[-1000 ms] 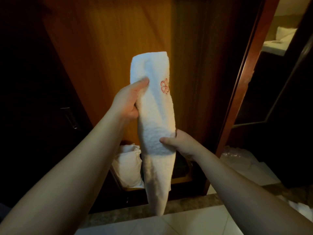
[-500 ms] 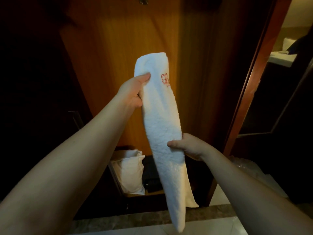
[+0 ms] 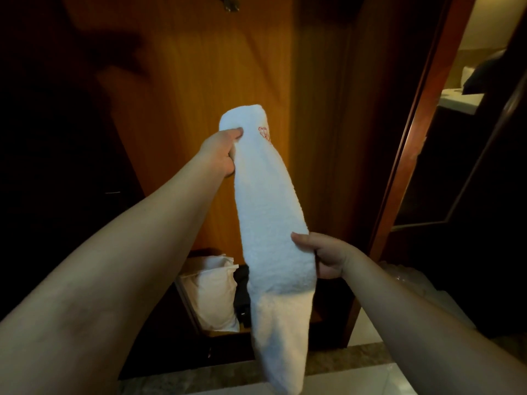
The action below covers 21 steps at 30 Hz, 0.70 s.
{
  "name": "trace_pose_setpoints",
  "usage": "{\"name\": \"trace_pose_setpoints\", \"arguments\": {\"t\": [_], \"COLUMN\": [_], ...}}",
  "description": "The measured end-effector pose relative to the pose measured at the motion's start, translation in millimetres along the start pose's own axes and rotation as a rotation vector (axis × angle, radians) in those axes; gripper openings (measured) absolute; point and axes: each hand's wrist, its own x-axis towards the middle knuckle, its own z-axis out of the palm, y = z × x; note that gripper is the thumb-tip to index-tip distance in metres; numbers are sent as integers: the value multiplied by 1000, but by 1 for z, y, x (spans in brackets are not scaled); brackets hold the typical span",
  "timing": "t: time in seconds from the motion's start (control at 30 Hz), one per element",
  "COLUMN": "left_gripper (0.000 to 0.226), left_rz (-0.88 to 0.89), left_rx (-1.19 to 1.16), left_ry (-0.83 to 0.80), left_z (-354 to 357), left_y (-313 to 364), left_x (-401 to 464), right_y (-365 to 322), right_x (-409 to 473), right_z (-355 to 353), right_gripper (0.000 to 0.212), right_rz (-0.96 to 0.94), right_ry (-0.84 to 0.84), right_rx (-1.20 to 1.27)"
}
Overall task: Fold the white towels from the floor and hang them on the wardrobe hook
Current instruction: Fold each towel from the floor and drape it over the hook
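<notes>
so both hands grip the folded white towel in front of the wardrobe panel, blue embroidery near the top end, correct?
Not quite: the embroidery is red, not blue, as the head view shows. The rest holds: the left hand has its grip near the top of the folded white towel, the right hand grips it lower down, in front of the wardrobe panel.

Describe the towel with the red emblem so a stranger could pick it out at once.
Against the orange wooden wardrobe panel, the left hand and right hand hold a long folded white towel. Unlike the white bag low in the wardrobe, it bears a small red embroidered emblem near its top.
</notes>
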Motion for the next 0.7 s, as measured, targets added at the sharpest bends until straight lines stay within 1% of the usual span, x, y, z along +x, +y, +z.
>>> {"name": "trace_pose_setpoints", "arguments": {"t": [0.07, 0.17, 0.23, 0.3, 0.37, 0.43, 0.47, 0.53, 0.6, 0.67, 0.7], "left_gripper": [53, 45, 47, 53, 66, 68, 64, 56, 52, 53, 58], "left_rz": [-32, -93, -115, -108, -144, -140, -98, 48, 271, 518, 610], "left_rx": [33, 99, 102, 111, 212, 291, 298, 253, 184, 135, 134], "left_ry": [19, 2, -70, -214, -340, -357, -324, -188, -73, -29, -46], "left_z": [0, -4, -8, -13, -19, -21, -22, -20, -19, -21, -23], "left_y": [-3, -12, -24, -39, -53, -61, -63, -63, -63, -61, -62], "left_x": [4, 12, 17, 21, 19, 14, 10, -2, -18, -44, -59], "right_y": [-5, -13, -20, -28, -38, -49, -55, -65, -75, -86, -92], "right_x": [-3, -5, -8, -10, -7, -3, -1, 2, 6, 9, 10], "right_z": [4, 11, 15, 19, 22, 24, 24, 25, 27, 34, 38], "right_gripper": [107, 105, 104, 99, 90, 87, 86, 78, 63, 55, 55], "right_rz": [12, -28, -70, -126, -204, -278, -306, -360, -413, -461, -485], "right_ry": [-2, -14, -14, -3, 63, 153, 179, 208, 248, 307, 346], "right_rx": [-84, -142, -154, -139, -106, -77, -58, -19, 3, -13, -44]}}
